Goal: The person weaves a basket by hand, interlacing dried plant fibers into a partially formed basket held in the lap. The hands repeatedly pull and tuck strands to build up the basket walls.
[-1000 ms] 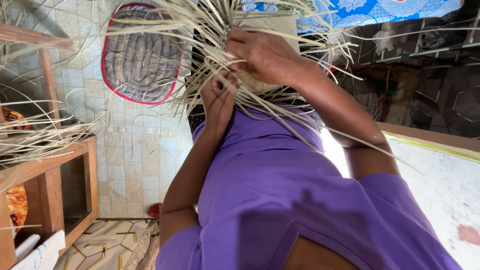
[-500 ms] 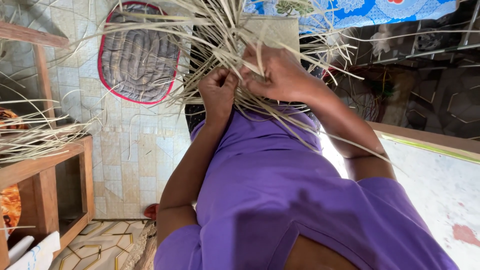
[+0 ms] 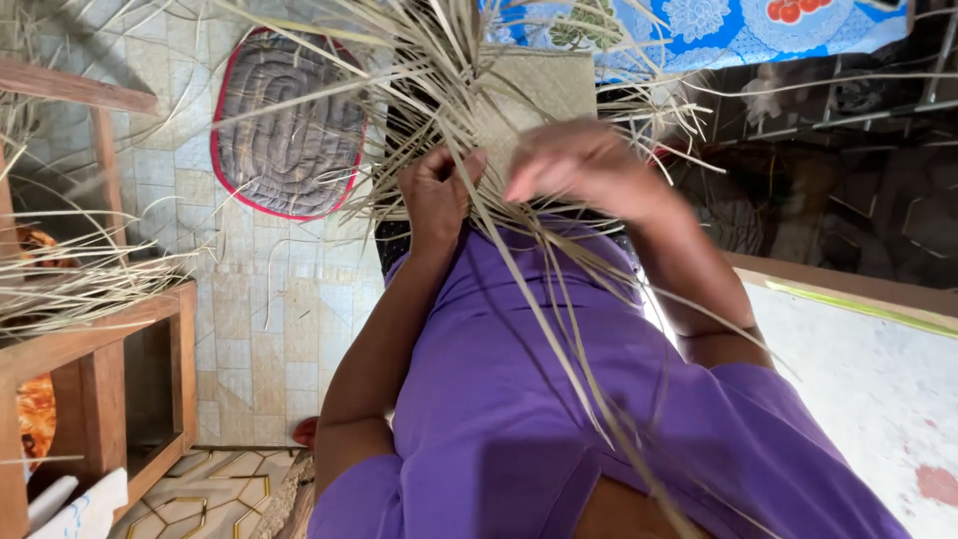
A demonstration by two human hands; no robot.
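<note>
my left grip (image 3: pixel 437 195) is shut tight around a gathered bunch of dry straw strands (image 3: pixel 469 110), knuckles up, holding them against the edge of the woven mat (image 3: pixel 544 95) that lies just beyond my hands. a second ago that fist sat lower and closer to my chest; now it has come up beside the mat's near edge, and the strands fan out above and to the left of it.

my right grip (image 3: pixel 584 165) has changed more. before, it was laid over the top of the bundle, farther out than the left; now it has dropped back level with the left fist and sits just to the right of it, blurred with motion. its fingers look loosely curled and i cannot tell for sure whether a strand is pinched in them or whether it is only brushing across.

a few long strands run from between the two grips down across my purple shirt (image 3: pixel 559 399) toward my lap. i judge from this that one pass of the plaiting has closed and i am parting out the next strand, with the left keeping the tension.

away to the left of my left grip a grey quilted pad with a red border (image 3: pixel 284 130) lies on the tiled floor (image 3: pixel 269 329), and nearer me stands a wooden bench (image 3: pixel 110 369) with loose straw on it.
</note>
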